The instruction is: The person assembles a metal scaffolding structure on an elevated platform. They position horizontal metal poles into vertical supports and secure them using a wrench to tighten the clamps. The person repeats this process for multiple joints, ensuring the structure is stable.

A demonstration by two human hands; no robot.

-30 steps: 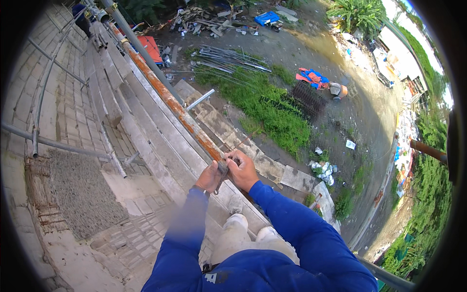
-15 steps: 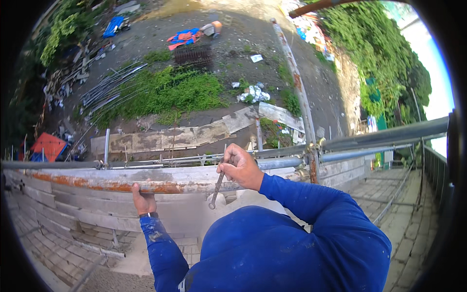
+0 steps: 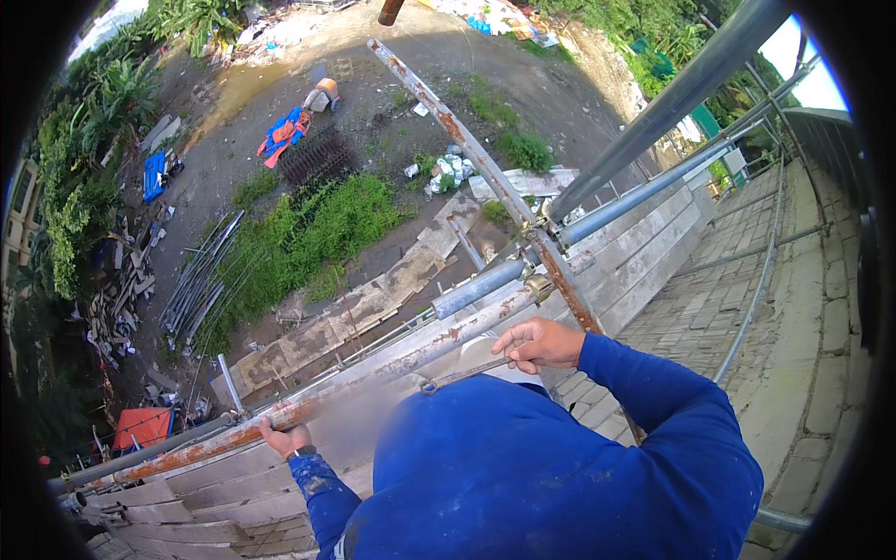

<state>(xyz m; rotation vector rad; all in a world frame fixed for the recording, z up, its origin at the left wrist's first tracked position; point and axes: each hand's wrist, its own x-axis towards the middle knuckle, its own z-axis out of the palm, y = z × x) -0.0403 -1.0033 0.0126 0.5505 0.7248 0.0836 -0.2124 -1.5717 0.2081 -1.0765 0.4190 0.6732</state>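
I stand high on a scaffold, in blue sleeves. My left hand (image 3: 285,437) grips a rusty horizontal pipe (image 3: 383,371) from below, at its lower left stretch. My right hand (image 3: 541,343) is closed around the handle of a metal wrench (image 3: 464,372), which lies along the pipe and points left. Just beyond that hand, a coupler (image 3: 539,284) joins the rusty pipe to a grey pipe (image 3: 476,288) and a rusty diagonal pipe (image 3: 446,119).
A block wall (image 3: 653,271) runs under the pipes, with a paved roof surface (image 3: 803,308) and thin rails (image 3: 758,280) to the right. Far below are a grass patch (image 3: 317,224), stacked pipes (image 3: 196,280), planks and scattered debris.
My view has swung round and the pipe joint has come closer. My right hand with the wrench now lies nearer the coupler. My left hand stays on the rusty pipe.
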